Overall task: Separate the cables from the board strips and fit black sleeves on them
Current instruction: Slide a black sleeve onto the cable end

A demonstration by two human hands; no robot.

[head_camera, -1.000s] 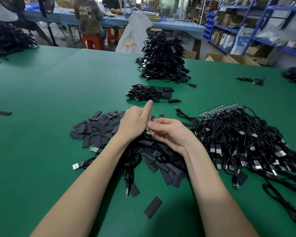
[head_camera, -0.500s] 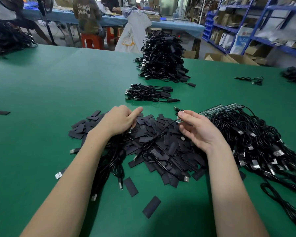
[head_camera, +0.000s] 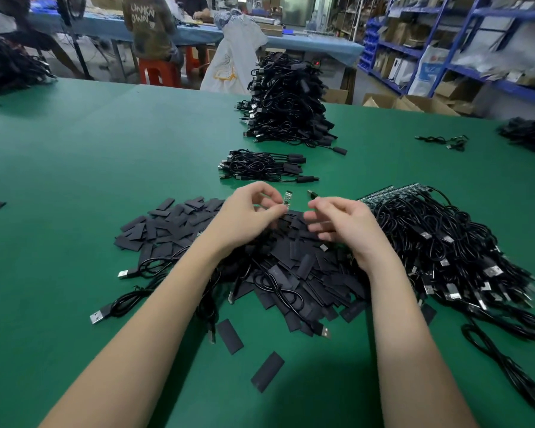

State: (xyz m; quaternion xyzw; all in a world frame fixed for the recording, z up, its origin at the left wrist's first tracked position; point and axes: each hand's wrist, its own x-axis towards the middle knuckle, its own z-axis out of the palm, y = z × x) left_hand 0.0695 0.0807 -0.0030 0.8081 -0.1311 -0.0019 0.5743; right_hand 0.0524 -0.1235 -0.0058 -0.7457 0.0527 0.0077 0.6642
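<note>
Your left hand pinches a small board upright over the sleeves on the worktop, likely ready for sleeving. Your right hand hovers beside it, loosely curled, empty; cables lie right.

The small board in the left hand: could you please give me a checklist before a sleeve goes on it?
1. Left hand pinches the small board: ok.
2. Board end stands clear above the fingers: ok.
3. Right hand holds a sleeve: not ok, it looks empty.
4. Loose black sleeves lie within reach: ok.
5. Board fully separated from its strip: cannot tell.
</note>
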